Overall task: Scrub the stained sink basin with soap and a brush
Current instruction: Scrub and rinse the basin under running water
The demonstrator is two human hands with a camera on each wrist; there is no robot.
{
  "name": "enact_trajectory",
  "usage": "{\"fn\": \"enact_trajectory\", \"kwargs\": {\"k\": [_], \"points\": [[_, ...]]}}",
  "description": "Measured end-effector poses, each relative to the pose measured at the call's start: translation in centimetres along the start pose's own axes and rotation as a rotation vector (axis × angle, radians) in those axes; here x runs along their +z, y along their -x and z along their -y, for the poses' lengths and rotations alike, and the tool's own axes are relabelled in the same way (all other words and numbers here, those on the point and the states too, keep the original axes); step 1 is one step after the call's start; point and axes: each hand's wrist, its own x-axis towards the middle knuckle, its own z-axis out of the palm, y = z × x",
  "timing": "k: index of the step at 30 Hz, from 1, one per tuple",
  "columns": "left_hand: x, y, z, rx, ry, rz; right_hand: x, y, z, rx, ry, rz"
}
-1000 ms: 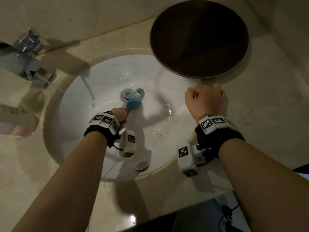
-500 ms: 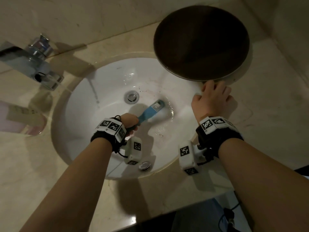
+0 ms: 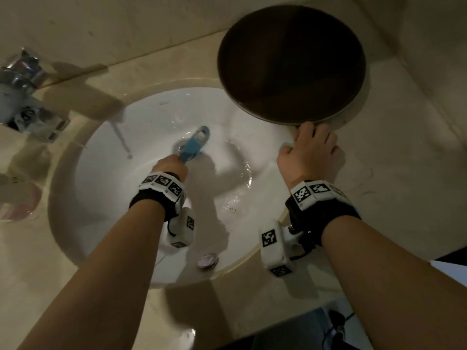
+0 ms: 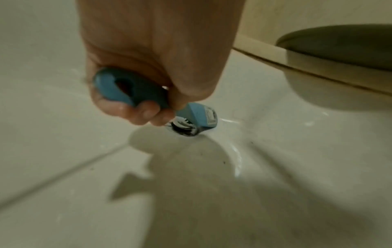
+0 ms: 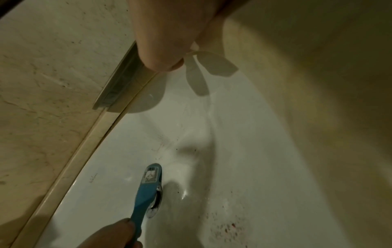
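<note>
The white sink basin (image 3: 113, 188) is wet, with dark and reddish specks (image 3: 233, 207) on its right slope, also seen as specks (image 5: 227, 228) in the right wrist view. My left hand (image 3: 169, 168) grips the handle of a blue brush (image 3: 194, 144). Its head lies over the metal drain (image 4: 184, 128). In the left wrist view my fingers curl round the blue brush (image 4: 127, 89). The brush (image 5: 148, 189) also shows in the right wrist view. My right hand (image 3: 310, 152) rests on the basin's right rim and holds nothing.
A chrome faucet (image 3: 32, 114) stands at the left. A dark round tray (image 3: 290, 64) sits on the beige counter (image 3: 399, 178) at the back right, just beyond my right hand. A metal plug (image 3: 208, 260) shows on the near basin wall. A pink object (image 3: 15, 203) lies far left.
The brush has swept from the basin floor right of the drain back up and left onto the drain. My right hand stays on the rim, its fingers less spread.
</note>
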Motion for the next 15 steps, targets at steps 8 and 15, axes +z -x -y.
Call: {"fn": "enact_trajectory", "kwargs": {"k": [8, 15], "points": [[0.8, 1.8, -2.4, 0.176, 0.019, 0.435, 0.0, 0.0, 0.0, 0.004, -0.029, -0.022], [0.8, -1.3, -0.3, 0.025, 0.041, -0.017, 0.1, 0.0, -0.4, -0.003, 0.011, 0.091]]}}
